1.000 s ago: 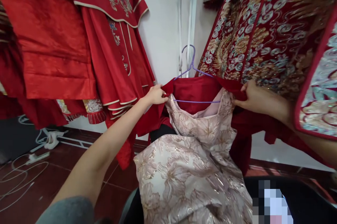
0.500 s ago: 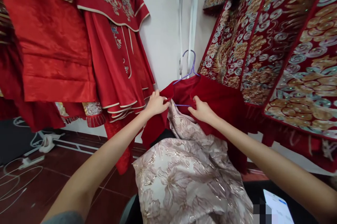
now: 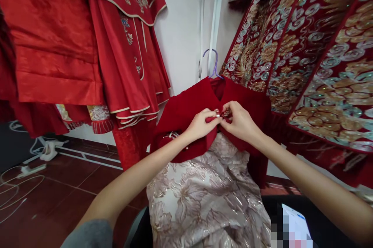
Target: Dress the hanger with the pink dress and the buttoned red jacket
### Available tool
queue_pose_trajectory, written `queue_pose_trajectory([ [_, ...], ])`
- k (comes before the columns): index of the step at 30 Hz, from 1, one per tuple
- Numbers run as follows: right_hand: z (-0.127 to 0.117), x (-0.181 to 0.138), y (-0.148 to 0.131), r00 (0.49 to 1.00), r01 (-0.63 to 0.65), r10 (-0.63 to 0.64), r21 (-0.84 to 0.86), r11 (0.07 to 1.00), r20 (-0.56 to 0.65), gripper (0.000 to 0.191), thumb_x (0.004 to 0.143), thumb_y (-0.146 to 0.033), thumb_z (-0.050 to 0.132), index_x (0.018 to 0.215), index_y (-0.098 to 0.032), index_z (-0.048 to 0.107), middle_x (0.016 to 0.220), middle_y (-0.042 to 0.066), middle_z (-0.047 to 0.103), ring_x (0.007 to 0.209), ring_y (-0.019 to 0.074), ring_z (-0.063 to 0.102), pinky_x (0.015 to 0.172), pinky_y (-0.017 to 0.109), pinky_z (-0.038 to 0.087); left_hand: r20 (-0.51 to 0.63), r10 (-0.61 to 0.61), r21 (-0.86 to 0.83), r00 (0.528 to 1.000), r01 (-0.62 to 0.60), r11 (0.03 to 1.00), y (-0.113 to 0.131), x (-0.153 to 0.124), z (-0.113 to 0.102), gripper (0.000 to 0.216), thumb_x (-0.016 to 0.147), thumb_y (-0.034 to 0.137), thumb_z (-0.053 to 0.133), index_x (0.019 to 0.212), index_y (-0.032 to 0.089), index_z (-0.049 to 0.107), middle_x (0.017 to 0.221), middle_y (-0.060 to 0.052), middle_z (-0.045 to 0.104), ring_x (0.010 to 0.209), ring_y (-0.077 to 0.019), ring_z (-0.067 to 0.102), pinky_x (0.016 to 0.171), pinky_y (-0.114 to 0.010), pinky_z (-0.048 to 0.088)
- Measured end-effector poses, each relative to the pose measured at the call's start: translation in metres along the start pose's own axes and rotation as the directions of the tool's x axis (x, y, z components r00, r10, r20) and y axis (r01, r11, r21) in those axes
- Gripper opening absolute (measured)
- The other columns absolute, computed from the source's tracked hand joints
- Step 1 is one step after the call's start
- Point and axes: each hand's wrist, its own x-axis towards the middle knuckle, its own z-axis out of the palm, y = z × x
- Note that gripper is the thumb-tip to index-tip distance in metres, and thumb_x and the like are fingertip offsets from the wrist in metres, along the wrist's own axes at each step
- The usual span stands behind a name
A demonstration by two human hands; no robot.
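Observation:
A dark red jacket (image 3: pixel 186 112) hangs before me on a purple hanger (image 3: pixel 215 70). My left hand (image 3: pixel 203 124) pinches one front edge of it, and my right hand (image 3: pixel 240 122) pinches the other; the two edges meet at mid-chest. Small beaded pieces show between my fingertips, too small to make out clearly. Below the jacket, a pale floral brocade cloth (image 3: pixel 198 201) with metallic threads spreads down toward me. The purple hanger's lower bar is hidden inside the jacket.
Red embroidered garments (image 3: pixel 125 54) hang at the left, and heavily sequined red-and-gold ones (image 3: pixel 329 73) at the right. White poles (image 3: pixel 215 19) stand against the wall. A phone (image 3: pixel 295 224) lies at lower right. Cables (image 3: pixel 21 186) and pale shoes (image 3: pixel 48 151) are at the far left.
My hands have come together from apart, drawing the jacket's two front edges to meet. The front now covers the hanger's bar and the upper part of the brocade.

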Motion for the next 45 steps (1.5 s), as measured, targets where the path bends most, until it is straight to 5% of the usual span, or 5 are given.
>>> queue_pose_trajectory([
  [5,0.0,-0.009,0.015,0.984,-0.123,0.083,0.272,0.954,0.155,0.027,0.074,-0.021,0.06,0.1,-0.019,0.055,0.105,0.008,0.056,0.085,0.0173,0.062,0.071,0.031,0.058,-0.25,-0.211,0.117,0.945,0.246,0.962,-0.037,-0.014,0.008,0.024,0.076,0.026,0.066,0.063,0.017,0.048,0.067,0.004,0.054,0.067,-0.0108,0.055,0.068,-0.022,0.042],
  [10,0.001,-0.009,0.016,0.994,-0.104,0.095,0.296,0.949,0.046,0.018,0.084,-0.028,0.056,0.099,-0.02,0.062,0.102,0.007,0.065,0.087,0.0176,0.065,0.074,0.032,0.06,-0.339,-0.208,-0.081,0.918,0.192,0.978,-0.036,-0.01,0.01,0.021,0.074,0.023,0.069,0.084,0.019,0.051,0.082,0.001,0.064,0.075,-0.011,0.065,0.07,-0.021,0.049],
  [27,-0.009,-0.006,-0.007,0.994,0.096,-0.092,0.068,0.993,-0.062,0.018,0.088,-0.021,0.053,0.101,-0.021,0.066,0.097,0.005,0.067,0.083,0.0169,0.066,0.07,0.029,0.058,-0.206,-0.158,0.102,0.966,0.182,0.978,-0.002,0.005,0.004,0.01,0.075,0.011,0.062,0.08,0.019,0.058,0.079,0.001,0.073,0.081,-0.0141,0.07,0.075,-0.023,0.051],
  [35,-0.005,-0.011,-0.012,0.988,0.044,-0.065,-0.145,0.988,-0.142,0.021,0.09,-0.02,0.051,0.104,-0.02,0.066,0.103,0.006,0.069,0.089,0.0214,0.067,0.081,0.037,0.056,-0.133,-0.213,0.194,0.968,0.236,0.952,0.011,0.0,0.003,0.016,0.076,0.028,0.065,0.09,0.021,0.065,0.09,-0.002,0.074,0.084,-0.0167,0.07,0.077,-0.026,0.054],
  [45,-0.008,-0.011,-0.005,0.987,-0.074,0.103,0.224,0.972,-0.123,0.022,0.083,-0.031,0.062,0.103,-0.021,0.066,0.097,0.005,0.072,0.084,0.0203,0.07,0.075,0.034,0.061,-0.026,-0.178,0.578,0.984,0.16,0.8,0.031,0.014,-0.004,0.01,0.081,0.028,0.062,0.084,0.02,0.067,0.083,-0.008,0.072,0.082,-0.0241,0.068,0.076,-0.034,0.051],
])
